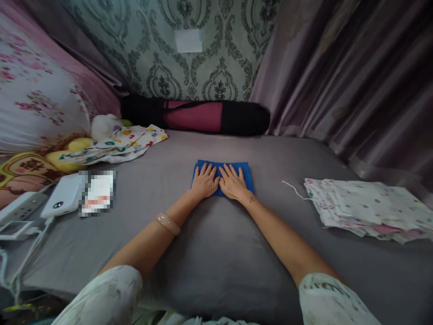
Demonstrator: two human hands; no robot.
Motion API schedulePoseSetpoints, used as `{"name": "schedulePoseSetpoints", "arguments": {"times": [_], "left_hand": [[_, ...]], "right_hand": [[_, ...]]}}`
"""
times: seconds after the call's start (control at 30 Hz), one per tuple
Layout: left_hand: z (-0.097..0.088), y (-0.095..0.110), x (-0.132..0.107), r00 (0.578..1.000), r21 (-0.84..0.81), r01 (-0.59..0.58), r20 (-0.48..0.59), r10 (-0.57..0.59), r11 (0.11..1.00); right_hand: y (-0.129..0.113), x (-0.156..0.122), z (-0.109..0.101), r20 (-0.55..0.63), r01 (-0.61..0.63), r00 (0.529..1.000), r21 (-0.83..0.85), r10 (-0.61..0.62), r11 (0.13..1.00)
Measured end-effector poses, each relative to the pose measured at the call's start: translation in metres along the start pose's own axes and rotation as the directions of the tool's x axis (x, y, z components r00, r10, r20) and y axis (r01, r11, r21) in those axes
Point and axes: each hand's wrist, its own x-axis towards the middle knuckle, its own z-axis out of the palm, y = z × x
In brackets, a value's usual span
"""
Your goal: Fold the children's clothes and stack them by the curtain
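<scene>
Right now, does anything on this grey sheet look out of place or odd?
Nothing looks spilled or damaged. The patterned cloth at the left lies rumpled, unlike the flat blue cloth under the left hand and right hand. At the right, a pale cord trails loose from the cloth stack.

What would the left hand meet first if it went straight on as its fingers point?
Beyond the blue cloth under it and a stretch of grey sheet, the left hand would probably meet the maroon section of the long bag first, though depth is hard to judge.
</scene>
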Motion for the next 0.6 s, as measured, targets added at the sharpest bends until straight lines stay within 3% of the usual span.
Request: {"name": "schedulePoseSetpoints", "arguments": {"times": [0.4, 0.47, 0.6], "left_hand": [[-0.01, 0.003, 0.007, 0.997, 0.004, 0.007, 0.08, -0.007, 1.0], [-0.013, 0.005, 0.01, 0.999, 0.019, 0.0, 0.046, -0.001, 1.0], [-0.011, 0.006, 0.018, 0.995, 0.047, -0.024, -0.094, 0.028, 0.999]], "right_hand": [[0.0, 0.004, -0.006, 0.075, -0.009, 0.997, 0.021, 0.007, 1.0], [0.002, 0.006, -0.007, 0.066, -0.013, 0.998, 0.029, 0.011, 0.999], [0.009, 0.011, -0.006, -0.065, -0.057, 0.996, -0.017, 0.056, 0.998]]}}
